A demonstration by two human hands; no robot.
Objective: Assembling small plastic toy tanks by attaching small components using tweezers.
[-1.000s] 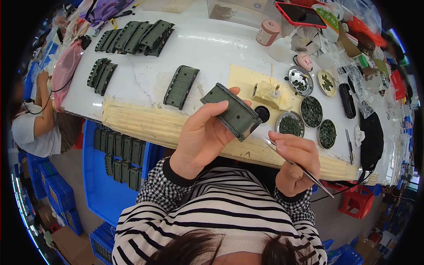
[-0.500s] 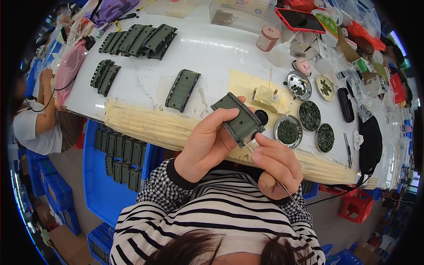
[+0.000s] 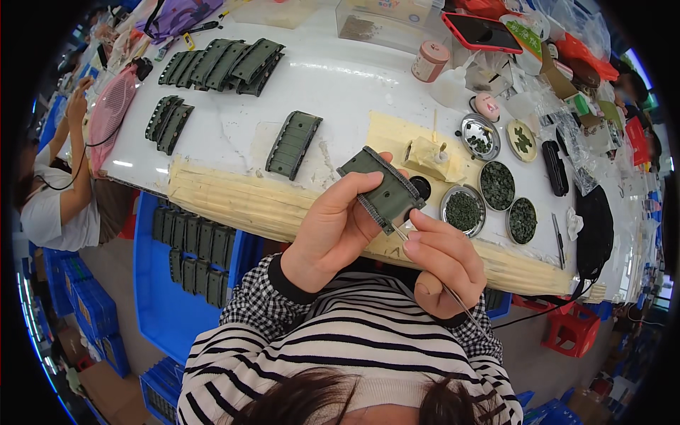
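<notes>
My left hand point(image 3: 322, 230) is closed round a dark green curved plate point(image 3: 386, 191) with ridged edges, thumb on its upper face. A pair of slim metal tweezers point(image 3: 459, 303) is pinched in my right hand point(image 3: 446, 262); its tip meets the plate's lower corner. Just past the plate lies a small round black cap point(image 3: 420, 188). Close to my right hand, a metal dish point(image 3: 482, 221) holds tiny green pieces. Two more round dishes of dark green bits, one dish point(image 3: 512, 185) and another dish point(image 3: 523, 221), sit to its right.
One similar plate point(image 3: 294, 145) lies alone left of my hands; a stack of plates point(image 3: 227, 65) is farther back. A tape-wrapped block point(image 3: 433, 159) stands on the table. Below left, a blue bin point(image 3: 152, 283) holds more plates. A co-worker point(image 3: 64, 184) sits at left.
My hands keep nearly the same pose, with the tweezers still at the plate's corner. The co-worker at left has raised their hands.
</notes>
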